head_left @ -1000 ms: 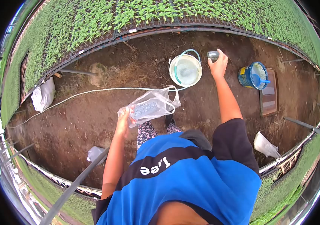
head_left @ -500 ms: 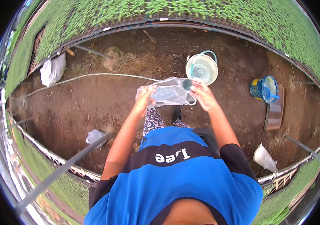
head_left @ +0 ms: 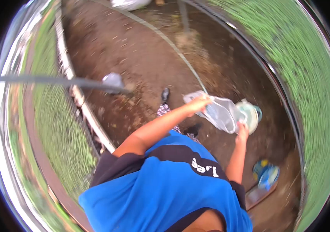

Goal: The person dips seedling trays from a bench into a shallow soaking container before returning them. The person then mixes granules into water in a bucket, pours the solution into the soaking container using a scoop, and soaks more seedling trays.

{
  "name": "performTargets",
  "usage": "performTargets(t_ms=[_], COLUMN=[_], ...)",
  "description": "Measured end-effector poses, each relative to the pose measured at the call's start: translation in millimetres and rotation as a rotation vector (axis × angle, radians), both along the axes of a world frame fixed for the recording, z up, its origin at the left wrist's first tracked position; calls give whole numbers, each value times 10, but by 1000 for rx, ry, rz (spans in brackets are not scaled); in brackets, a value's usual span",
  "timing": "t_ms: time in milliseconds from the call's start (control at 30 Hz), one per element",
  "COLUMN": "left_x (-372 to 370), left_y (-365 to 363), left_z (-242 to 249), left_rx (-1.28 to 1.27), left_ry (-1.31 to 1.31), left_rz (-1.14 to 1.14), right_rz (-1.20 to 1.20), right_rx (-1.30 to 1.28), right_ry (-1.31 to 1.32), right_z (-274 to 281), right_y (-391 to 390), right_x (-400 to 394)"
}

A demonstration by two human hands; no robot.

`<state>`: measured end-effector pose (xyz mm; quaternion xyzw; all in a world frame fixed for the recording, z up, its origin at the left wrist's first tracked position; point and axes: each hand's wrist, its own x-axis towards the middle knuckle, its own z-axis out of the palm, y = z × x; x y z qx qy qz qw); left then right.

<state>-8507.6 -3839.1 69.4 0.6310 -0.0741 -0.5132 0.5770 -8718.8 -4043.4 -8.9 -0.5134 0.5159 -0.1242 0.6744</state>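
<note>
A translucent plastic bag is stretched between my two hands. My left hand grips its upper left edge, fingers closed on the plastic. At its lower right end, my right hand pinches the rim. Motion blur hides the fine detail of the fingers and of what lies inside the bag. Just beyond my right hand, a white bucket with a teal handle stands on the ground, partly covered by the bag in my view.
A pale hose runs over the brown soil toward the bag. A blue bucket stands beside a brown tray. Green seedlings grow in beds on both sides. A metal pole juts in near a plastic bag on the ground.
My view has turned, so the surroundings sit rotated, and my feet are further apart. The bag's rim is spread wider between my hands. The dark round thing by my right hand no longer shows.
</note>
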Motion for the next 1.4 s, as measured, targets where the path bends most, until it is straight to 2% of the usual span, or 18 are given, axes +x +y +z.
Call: performTargets(t_ms=[67, 133, 167, 200, 300, 333, 400, 467, 533, 633, 733, 800, 900, 933, 1000, 1067, 1200, 1400], left_x=[172, 378, 475, 571, 731, 780, 857, 1010, 1194, 1437, 1623, 1665, 1523, 1571, 1645, 1713, 1762, 1797], left_y=[185, 450, 619, 749, 1242, 1404, 1742, 2020, 2387, 3036, 3911, 4416, 4863, 4985, 5225, 5387, 5714, 5916], left_z=[58, -174, -338, -369, -611, -485, -60, 120, 23, -75, -238, -47, -218, -233, -226, -37, -130, -211], left_rx=[116, 394, 422, 337, -48, -70, -112, -130, -185, -154, 377, 637, 698, 698, 598, 767, 1082, 1415], left_ry=[-91, -569, -863, -593, 119, 150, 217, 243, 186, 182, -124, -81, -849, -1018, -851, -611, -907, -938], left_rz=[44, -4, -22, 108, 476, 549, 684, 797, 911, 905, 421, 453, 773, 798, 854, 1199, 1340, 1036], right_rz=[98, 242, 328, 416, 832, 970, 1091, 1342, 1409, 1580, 1911, 2090, 2344, 2369, 2397, 2379, 2317, 2366], right_rx=[14, 34, 34, 39, -23, -8, -58, -338, -362, -412, -581, -694, -781, -795, -814, -959, -797, -770], right_ry=[-30, -150, -208, -297, -225, -258, -243, -218, -199, -182, -1, -104, -419, -521, -739, -829, -765, -399], right_z=[108, 488, 567, 569, 532, 462, 782, 545, 552, 540, 805, 826, 856, 924, 1053, 986, 840, 492], right_y=[82, 455, 654, 843, 1552, 1803, 2491, 2927, 3385, 3994, 4599, 4944, 5437, 5623, 6000, 6497, 7082, 7556], right_x=[394, 941, 1200, 1447, 2102, 2315, 2689, 3029, 3344, 3737, 4132, 4370, 4660, 4731, 4888, 5165, 5340, 5347])
